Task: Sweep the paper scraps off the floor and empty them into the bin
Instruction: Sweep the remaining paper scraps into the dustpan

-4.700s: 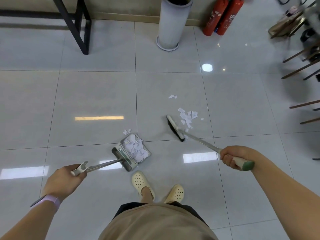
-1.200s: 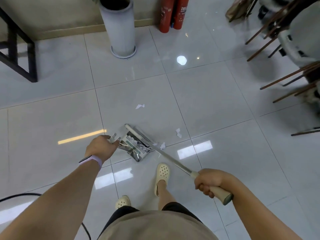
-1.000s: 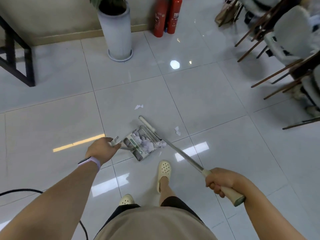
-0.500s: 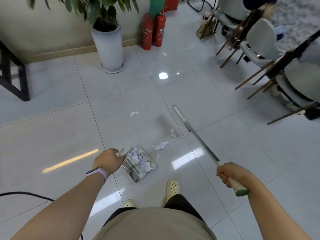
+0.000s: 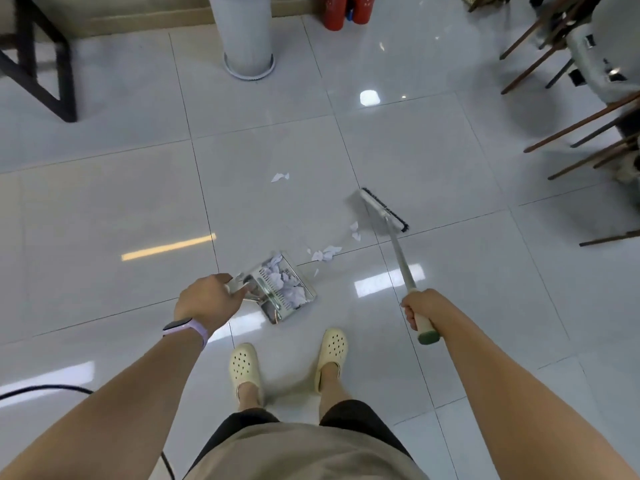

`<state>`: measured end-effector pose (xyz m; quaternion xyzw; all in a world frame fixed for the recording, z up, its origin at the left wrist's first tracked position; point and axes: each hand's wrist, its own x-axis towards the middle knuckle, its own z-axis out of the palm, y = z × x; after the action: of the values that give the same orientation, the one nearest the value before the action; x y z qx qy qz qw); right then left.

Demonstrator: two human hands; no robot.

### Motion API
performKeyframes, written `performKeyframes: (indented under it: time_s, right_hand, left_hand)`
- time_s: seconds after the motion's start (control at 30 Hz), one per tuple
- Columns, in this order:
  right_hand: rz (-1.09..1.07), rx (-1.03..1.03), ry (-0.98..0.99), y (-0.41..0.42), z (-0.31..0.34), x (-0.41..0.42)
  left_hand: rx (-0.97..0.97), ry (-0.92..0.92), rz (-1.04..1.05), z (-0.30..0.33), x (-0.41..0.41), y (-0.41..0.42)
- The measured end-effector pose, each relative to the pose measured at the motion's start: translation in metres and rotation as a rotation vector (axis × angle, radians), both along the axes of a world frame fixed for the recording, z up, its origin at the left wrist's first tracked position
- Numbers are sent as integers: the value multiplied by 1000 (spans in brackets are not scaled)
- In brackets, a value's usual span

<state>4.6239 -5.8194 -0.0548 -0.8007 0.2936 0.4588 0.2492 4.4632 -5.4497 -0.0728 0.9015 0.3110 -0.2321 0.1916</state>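
2 hands share the job on a glossy tiled floor: at left, the left hand grips the short handle of a metal dustpan, fingers curled round it, the pan sitting on the tiles with its mouth facing up and to the right and already heaped with torn paper. Just beyond that mouth lies a small cluster of paper scraps, with 1 stray scrap farther out. At right, the right hand is clenched round the grip of a long broom, whose head rests on the far side of the cluster. Scraps lie between bristles and pan, so a pull back and leftward looks likely to carry them in.
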Motion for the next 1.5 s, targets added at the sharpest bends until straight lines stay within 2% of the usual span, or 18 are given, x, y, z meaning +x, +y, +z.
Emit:
performKeyframes:
  time_s: [0.13,0.23,0.3,0.37,0.5,0.77,1.0,1.17,1.3,1.5]
  right_hand:
    - [286,-36,191,17,-25,-11]
    - [527,-28,316,19,-14,-51]
    - [596,-19,365,10,-5,-76]
    - [574,32,422,-1,3,-93]
    - [401,171,526,-18,24,-116]
    - [68,352,414,-64,72,-143]
    - [-26,427,270,-70,108,-179]
    - [-50,410,179,-56,126,-185]
    - [-63,415,131,-48,131,-171]
    - [26,355,85,-15,117,-110]
  left_hand:
    - [40,-3,21,-2,12,-10]
    - [54,9,52,-3,4,-9]
    - [56,8,72,-5,-2,-9]
    - [48,-3,81,-5,-3,-10]
    - [44,-32,85,-5,-17,-13]
    - [-108,-63,244,-6,-116,-12]
    - [-267,-213,440,-10,-193,-14]
    - [-252,-282,489,-9,-227,-23]
    - [-223,-300,494,-2,-222,-14]
    - [-200,-267,468,7,-163,2]
